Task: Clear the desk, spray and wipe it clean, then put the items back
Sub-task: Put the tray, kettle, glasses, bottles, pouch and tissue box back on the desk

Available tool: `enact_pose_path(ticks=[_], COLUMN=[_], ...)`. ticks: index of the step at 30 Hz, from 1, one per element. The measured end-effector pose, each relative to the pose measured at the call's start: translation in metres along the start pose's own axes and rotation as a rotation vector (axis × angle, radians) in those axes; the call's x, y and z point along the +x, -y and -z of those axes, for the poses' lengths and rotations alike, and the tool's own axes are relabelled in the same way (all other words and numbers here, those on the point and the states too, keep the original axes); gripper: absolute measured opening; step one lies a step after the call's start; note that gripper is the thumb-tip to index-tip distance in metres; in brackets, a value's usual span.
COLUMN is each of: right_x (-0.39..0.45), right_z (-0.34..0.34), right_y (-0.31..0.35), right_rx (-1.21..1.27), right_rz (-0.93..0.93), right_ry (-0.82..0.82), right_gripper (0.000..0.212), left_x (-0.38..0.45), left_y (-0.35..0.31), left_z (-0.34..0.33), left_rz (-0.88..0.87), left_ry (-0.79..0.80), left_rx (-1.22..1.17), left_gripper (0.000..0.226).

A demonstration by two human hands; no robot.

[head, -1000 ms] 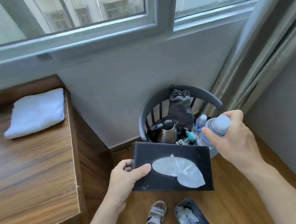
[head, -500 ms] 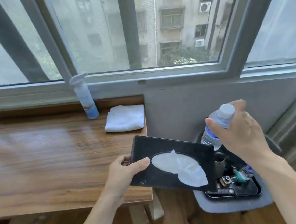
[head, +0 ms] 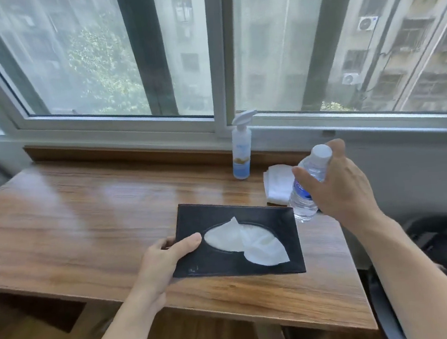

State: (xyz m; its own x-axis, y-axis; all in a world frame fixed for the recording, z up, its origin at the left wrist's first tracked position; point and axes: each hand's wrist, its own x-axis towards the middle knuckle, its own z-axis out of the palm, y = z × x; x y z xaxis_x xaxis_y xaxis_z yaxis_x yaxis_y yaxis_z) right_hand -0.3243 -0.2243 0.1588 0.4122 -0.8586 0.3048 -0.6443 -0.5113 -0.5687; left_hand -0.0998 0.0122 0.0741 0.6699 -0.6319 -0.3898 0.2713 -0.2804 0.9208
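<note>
Head: water bottle point(head: 303, 202) hides cloth point(head: 276, 185).

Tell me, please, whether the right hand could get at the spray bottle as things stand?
Probably not yet. The right hand grips a water bottle, so its fingers are taken. The path itself looks free: the spray bottle stands upright at the desk's back edge, just left of the folded cloth.
</note>
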Motion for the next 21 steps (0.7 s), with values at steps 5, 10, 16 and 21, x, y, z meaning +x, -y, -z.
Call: enact_pose_path(ticks=[5,10,16,21], right_x=[0.009,0.019,0.039,0.058], right_z=[-0.047,-0.077,-0.111,-0.145], right_y=[0.056,0.085,0.102,0.11], right_rx=[0.013,0.005,-0.004,0.025], right_rz=[-0.002,-0.014,-0.01,0.009], right_ry=[0.006,0.047,0.125,0.187], right_gripper=[0.048,0.048,0.048,0.046], left_x=[0.026,0.07,0.144,0.219], left_y=[-0.008,-0.008,-0.032,-0.065], left_z=[0.081,0.139,0.169,0.175], left_rz=[0.022,0.106,0.137,0.156], left_ry=[-0.066,-0.139,-0.231,-0.248], left_rx=[-0.011,-0.034,-0.055,-0.026], left_gripper=[0.055,0.062,0.058,0.058])
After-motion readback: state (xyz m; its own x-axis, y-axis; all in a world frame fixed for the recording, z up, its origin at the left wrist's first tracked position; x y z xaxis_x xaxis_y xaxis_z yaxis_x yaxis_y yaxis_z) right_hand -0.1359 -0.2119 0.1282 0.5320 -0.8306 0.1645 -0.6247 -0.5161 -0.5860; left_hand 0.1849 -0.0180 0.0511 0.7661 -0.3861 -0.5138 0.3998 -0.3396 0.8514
